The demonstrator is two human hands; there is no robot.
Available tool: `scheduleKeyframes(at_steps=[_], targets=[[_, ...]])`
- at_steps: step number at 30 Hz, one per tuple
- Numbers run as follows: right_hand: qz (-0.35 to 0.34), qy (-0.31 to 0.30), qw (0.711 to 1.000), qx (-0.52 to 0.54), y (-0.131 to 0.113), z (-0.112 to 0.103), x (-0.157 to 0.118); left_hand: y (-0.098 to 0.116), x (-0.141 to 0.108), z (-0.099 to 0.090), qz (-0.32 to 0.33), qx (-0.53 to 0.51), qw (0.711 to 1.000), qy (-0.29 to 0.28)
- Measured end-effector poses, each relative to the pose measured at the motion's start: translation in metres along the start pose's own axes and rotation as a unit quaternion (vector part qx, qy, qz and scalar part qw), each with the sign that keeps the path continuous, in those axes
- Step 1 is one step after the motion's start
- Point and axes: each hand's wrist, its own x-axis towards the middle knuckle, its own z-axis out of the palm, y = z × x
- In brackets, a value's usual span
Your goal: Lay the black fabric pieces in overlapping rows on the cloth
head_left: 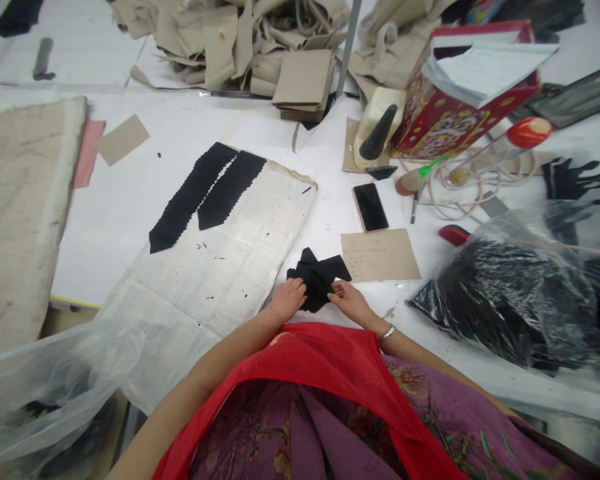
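Note:
Close in front of my body, a small heap of black fabric pieces (316, 279) lies on the white table. My left hand (289, 297) has its fingers closed on the left edge of this fabric. At the right edge, my right hand (349, 300) pinches the same fabric between thumb and fingers. Farther left, two rows of overlapping black fabric pieces (193, 197) with jagged edges lie on a pale board (250, 257). A brown card with handwriting (380, 255) is just beyond my right hand, with a phone (371, 207) above it.
A clear plastic bag of black material (520, 293) sits at the right. Behind stand a red box with papers (450, 120), a tape dispenser-like cream object (379, 123) and a red-capped bottle (505, 150). Beige pieces (220, 47) pile up at the back. Clear plastic (55, 393) hangs lower left.

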Motion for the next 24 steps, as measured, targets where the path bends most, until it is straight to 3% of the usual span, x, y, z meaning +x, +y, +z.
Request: scheduleKeyframes(at_steps=[2,5,9,11,14,16,17,21,24], targets=[[-0.005,-0.001,1.0,-0.011,-0.002,0.0,0.001,0.0,0.003,-0.003,-0.008,-0.015,1.0,0.008],[-0.036,0.042,0.998,-0.019,-0.005,-0.006,0.001,-0.002,-0.002,-0.011,-0.085,-0.071,0.99,0.092],[-0.099,0.098,0.99,-0.022,-0.015,-0.017,0.0,-0.01,-0.018,-0.027,-0.207,-0.213,0.937,0.182],[-0.113,0.071,0.991,-0.012,-0.022,-0.018,-0.003,-0.011,-0.025,-0.031,-0.246,-0.341,0.887,0.19],[-0.136,-0.022,0.99,-0.01,-0.035,-0.01,-0.01,-0.007,-0.028,-0.03,-0.313,-0.528,0.766,0.19],[-0.17,-0.065,0.982,-0.051,-0.045,0.001,-0.017,-0.001,-0.028,-0.027,-0.358,-0.59,0.7,0.183],[-0.186,-0.07,0.977,-0.082,-0.05,0.007,-0.02,0.003,-0.028,-0.026,-0.375,-0.604,0.681,0.175],[-0.197,-0.092,0.961,-0.171,-0.07,0.03,-0.024,0.013,-0.03,-0.022,-0.398,-0.617,0.663,0.145],[-0.167,-0.114,0.972,-0.12,-0.077,0.04,-0.018,0.012,-0.034,-0.019,-0.363,-0.63,0.667,0.163]])
